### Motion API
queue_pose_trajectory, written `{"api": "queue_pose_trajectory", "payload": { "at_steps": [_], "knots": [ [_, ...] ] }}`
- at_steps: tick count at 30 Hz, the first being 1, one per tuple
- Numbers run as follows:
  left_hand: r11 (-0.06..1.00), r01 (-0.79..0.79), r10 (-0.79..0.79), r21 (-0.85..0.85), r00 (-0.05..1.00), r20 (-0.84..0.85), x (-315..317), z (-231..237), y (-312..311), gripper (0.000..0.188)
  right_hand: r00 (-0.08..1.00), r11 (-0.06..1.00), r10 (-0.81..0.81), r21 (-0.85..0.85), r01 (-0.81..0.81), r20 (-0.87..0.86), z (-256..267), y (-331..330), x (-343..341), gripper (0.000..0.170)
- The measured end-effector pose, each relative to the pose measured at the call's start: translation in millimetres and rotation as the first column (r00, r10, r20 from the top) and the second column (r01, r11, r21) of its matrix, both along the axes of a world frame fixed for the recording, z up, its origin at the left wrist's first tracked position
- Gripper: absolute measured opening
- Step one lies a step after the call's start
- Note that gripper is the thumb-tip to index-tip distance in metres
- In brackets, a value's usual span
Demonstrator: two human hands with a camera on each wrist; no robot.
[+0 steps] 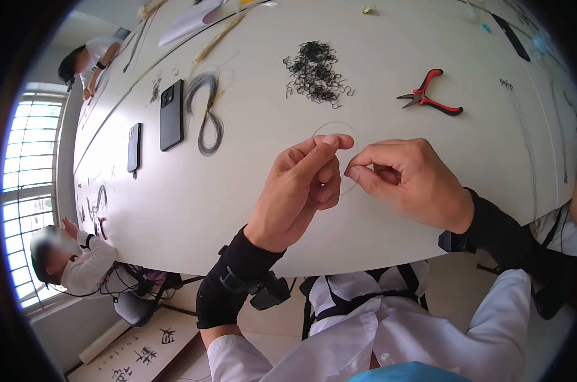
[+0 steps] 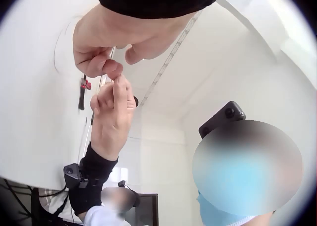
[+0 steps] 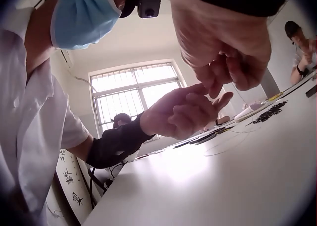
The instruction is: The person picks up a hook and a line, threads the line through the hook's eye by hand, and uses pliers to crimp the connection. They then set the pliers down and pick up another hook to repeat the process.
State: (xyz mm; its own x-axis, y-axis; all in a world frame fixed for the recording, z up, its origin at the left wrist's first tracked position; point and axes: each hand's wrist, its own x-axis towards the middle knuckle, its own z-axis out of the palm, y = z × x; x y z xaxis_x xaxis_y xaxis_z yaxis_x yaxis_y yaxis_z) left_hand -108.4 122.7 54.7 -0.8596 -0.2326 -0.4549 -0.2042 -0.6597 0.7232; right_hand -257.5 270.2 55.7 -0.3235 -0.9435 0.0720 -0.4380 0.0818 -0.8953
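Observation:
My left hand pinches a thin, pale line between thumb and index finger, above the white table. Just right of it, my right hand has its thumb and index fingertips pressed together on the same line, the other fingers curled in. The line bows out in a loop beyond and below the fingertips. In the left wrist view, the fingertips of both hands come close together; whatever small thing lies between them is hidden. A pile of small black hooks lies beyond the hands, with red-handled pliers to its right.
A coiled bundle of thin line tied with yellow lies left, beside a black phone and a smaller phone. More loose hooks lie at right with long strands. Other people sit along the table's left side.

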Motion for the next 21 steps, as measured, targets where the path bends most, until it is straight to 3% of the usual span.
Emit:
{"api": "queue_pose_trajectory", "payload": {
  "at_steps": [2, 3, 6, 9, 11, 12, 13, 16, 21],
  "knots": [
    [0.981, -0.192, 0.189, -0.014, 0.976, -0.112, -3.8, -0.3, -10.5, 0.024, 0.997, 0.994, 0.062, 0.099, -0.057, -0.047, 3.3, 2.4, 2.1, 0.013],
    [0.968, -0.246, 0.236, -0.053, 0.959, -0.156, -1.9, 3.9, -19.4, 0.024, 0.999, 0.996, 0.010, 0.084, -0.006, -0.045, -0.5, 6.1, 0.0, 0.013],
    [0.872, -0.429, 0.370, -0.235, 0.893, -0.256, 9.8, 6.3, -49.8, 0.026, 0.989, 0.946, -0.040, 0.314, 0.084, -0.142, 8.6, 19.4, -25.0, 0.013],
    [0.908, -0.181, 0.185, -0.379, 0.982, -0.025, 22.2, 19.3, -48.6, 0.034, 0.970, 0.960, -0.233, 0.143, 0.240, -0.063, 1.7, 24.5, -32.4, 0.015],
    [0.966, 0.134, -0.093, -0.222, 0.978, 0.188, 12.9, 17.9, -19.0, 0.051, 0.969, 0.967, -0.241, 0.076, 0.244, -0.047, 6.9, 19.1, -23.2, 0.016],
    [0.963, 0.232, -0.203, -0.135, 0.959, 0.198, 8.6, 11.9, -3.2, 0.054, 0.969, 0.969, -0.243, 0.040, 0.245, -0.040, 11.7, 15.0, -16.7, 0.016],
    [0.977, 0.210, -0.205, -0.035, 0.972, 0.115, 5.4, 5.4, 9.7, 0.049, 0.981, 0.977, -0.196, 0.084, 0.196, -0.003, 16.7, 13.4, -7.8, 0.014],
    [0.994, -0.075, 0.081, 0.073, 0.993, -0.087, -2.7, -0.3, 13.7, 0.027, 0.996, 0.999, -0.034, 0.011, 0.035, -0.088, 9.7, 12.2, 5.7, 0.012],
    [0.950, -0.313, 0.306, 0.016, 0.913, -0.269, 11.8, 4.4, -26.9, 0.019, 0.985, 0.969, -0.143, 0.190, 0.158, -0.093, 13.8, 27.2, -15.4, 0.014]
  ]
}}
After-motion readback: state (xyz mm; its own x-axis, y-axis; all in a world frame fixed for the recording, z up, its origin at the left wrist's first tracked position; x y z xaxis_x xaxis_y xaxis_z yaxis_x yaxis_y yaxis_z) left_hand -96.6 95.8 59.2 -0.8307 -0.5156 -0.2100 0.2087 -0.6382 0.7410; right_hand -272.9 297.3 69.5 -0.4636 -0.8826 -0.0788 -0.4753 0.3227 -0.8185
